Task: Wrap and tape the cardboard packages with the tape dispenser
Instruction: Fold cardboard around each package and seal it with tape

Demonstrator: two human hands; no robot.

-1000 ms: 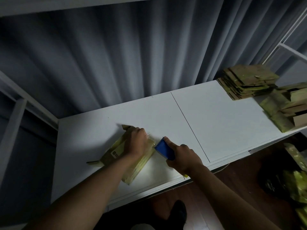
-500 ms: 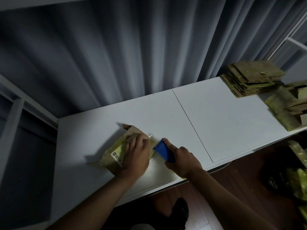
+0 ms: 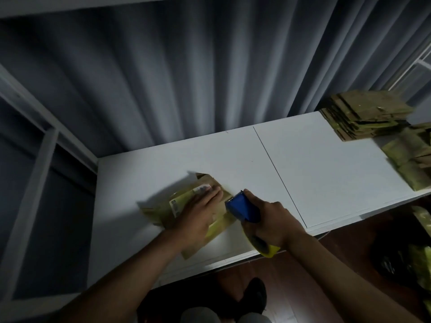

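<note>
Grey pleated curtains hang behind a white bench (image 3: pixel 326 173) made of two panels with a thin seam between them, lit dimly from above. On the left panel, near the front edge, lies a flat cardboard package (image 3: pixel 168 206) with a printed label on its top face and a loose flap sticking out at its far corner. The left hand (image 3: pixel 198 215) rests flat on it, fingers straight and spread, pressing it to the bench. The right hand (image 3: pixel 272 220) has its grip closed round a blue tape dispenser (image 3: pixel 242 208), whose nose sits just beside the package's right edge; a yellow part pokes out below the palm. Whether tape already bridges from the dispenser to the cardboard is too dark to tell. At the far right of the bench stands a stack of flat cardboard pieces (image 3: pixel 366 115), with more packages (image 3: pixel 410 157) just beside it toward the front. The step in hand looks like taping this one package shut. The next move probably calls for the dispenser's nose to meet the cardboard and be drawn across the seam while the left hand keeps it pinned, the loose flap being folded down first.
</note>
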